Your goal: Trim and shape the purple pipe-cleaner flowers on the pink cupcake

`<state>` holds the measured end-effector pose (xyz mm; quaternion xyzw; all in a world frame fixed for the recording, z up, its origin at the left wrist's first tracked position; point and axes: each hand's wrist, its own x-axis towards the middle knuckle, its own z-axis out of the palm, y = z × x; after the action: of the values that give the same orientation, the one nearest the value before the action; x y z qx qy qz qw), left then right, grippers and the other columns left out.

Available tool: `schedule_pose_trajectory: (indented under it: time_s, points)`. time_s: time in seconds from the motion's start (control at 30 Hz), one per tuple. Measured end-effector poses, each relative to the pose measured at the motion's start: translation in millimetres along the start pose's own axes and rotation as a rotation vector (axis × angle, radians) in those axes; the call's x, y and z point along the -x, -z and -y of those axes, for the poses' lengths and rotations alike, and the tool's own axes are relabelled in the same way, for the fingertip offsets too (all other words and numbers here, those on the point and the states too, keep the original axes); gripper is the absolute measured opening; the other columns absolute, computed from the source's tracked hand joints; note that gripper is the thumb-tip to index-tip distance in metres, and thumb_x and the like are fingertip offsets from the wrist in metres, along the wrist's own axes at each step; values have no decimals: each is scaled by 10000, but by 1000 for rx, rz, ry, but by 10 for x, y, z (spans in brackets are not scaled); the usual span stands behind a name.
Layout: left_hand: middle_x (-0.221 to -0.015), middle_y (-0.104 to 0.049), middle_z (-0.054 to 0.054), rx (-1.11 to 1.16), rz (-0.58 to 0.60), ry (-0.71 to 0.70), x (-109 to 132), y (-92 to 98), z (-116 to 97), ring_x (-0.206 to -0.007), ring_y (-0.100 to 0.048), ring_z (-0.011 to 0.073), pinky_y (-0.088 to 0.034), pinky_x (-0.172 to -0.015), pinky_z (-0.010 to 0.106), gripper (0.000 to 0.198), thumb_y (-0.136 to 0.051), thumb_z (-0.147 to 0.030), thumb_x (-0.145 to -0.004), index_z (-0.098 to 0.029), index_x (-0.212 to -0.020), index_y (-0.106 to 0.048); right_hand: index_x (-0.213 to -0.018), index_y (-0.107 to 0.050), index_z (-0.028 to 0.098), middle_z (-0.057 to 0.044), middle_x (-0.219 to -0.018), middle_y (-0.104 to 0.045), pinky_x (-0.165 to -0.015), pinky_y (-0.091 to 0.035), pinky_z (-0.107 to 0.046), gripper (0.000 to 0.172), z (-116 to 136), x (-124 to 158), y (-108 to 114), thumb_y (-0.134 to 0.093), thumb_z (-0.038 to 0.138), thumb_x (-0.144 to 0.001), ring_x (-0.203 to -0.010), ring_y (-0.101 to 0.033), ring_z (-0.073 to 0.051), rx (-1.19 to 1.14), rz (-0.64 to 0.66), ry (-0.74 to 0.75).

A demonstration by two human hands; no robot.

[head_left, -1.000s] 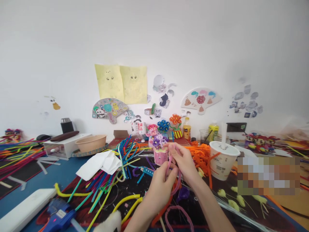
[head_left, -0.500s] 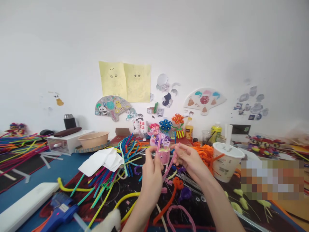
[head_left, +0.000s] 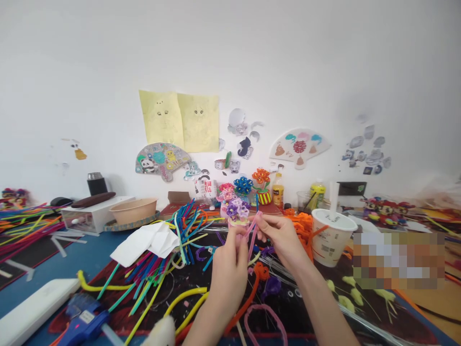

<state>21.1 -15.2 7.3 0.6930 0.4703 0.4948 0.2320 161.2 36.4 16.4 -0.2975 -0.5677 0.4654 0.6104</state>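
Currently, both hands are raised above the centre of the surface (head_left: 90,259).
Left hand (head_left: 228,269): closed, fingers pinched around the lower run of the pink pipe cleaner (head_left: 252,238).
Right hand (head_left: 283,238): closed, fingertips pinching the upper end of the same pink pipe cleaner.
Pink pipe cleaner: held nearly upright between the two hands, its top end at the right hand's fingertips, its lower part passing beside the left hand's thumb.
Purple flower pot (head_left: 237,214): stands on the surface just behind the hands; partly hidden by the left hand's fingers.
Orange pipe cleaner (head_left: 252,293): lies on the surface below the hands, curled at its upper end.
Paper cup (head_left: 331,238): near the right hand, to its right, with a straw standing in it.
Coloured pipe cleaner pile (head_left: 169,250): spread on the surface to the left of the left hand.
White paper (head_left: 144,242): lies beside that pile.
Blue glue gun (head_left: 84,319): at the lower left, well apart from the hands.
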Motion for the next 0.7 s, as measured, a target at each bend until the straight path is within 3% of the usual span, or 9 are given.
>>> schedule_pose_trajectory:
  time_s: [0.17, 0.27, 0.43, 0.6, 0.7]
  points:
    - [-538, -393, -91, -96, 8, -10, 4, -15, 60, -484, -372, 122, -232, -535, 234, 190, -344, -303, -939, -235, -989, -514, -724, -728, 116, -10, -526, -556, -487, -336, -211, 431, 2, 1, -12, -756, 546, -703, -496, -444, -82, 2, 3, 11]
    - [-598, -496, -52, -165, 3, -14, 2, -4, 77, -539, -438, 141, -240, -572, 257, 204, -364, -303, -937, -242, -966, -557, -718, -722, 124, -9, -530, -570, -488, -344, -204, 405, -1, 4, -15, -762, 526, -704, -492, -450, -78, 15, 13, 9]
    - [-902, -638, 64, -152, 8, -50, -29, 11, 62, -864, -553, 221, -329, -747, 310, 250, -364, -331, -937, -214, -909, -583, -649, -699, 128, -9, -527, -577, -480, -350, -201, 381, 38, 27, -43, -769, 498, -701, -479, -454, -75, 30, 56, 3]
    - [-668, -616, 11, 43, 127, -21, -29, -38, 52, -630, -566, 154, -402, -640, 261, 459, -185, -430, -986, -209, -760, -519, -625, -700, 124, 2, -474, -541, -461, -339, -208, 399, 99, 59, -96, -798, 510, -647, -445, -438, -77, 19, 91, -45]
    - [-549, -537, -21, 76, 121, 4, -16, -63, 58, -530, -501, 135, -381, -593, 255, 449, -220, -443, -981, -216, -684, -469, -699, -733, 126, 1, -480, -549, -463, -342, -214, 422, 103, 68, -97, -786, 541, -649, -446, -444, -82, 1, 87, -50]
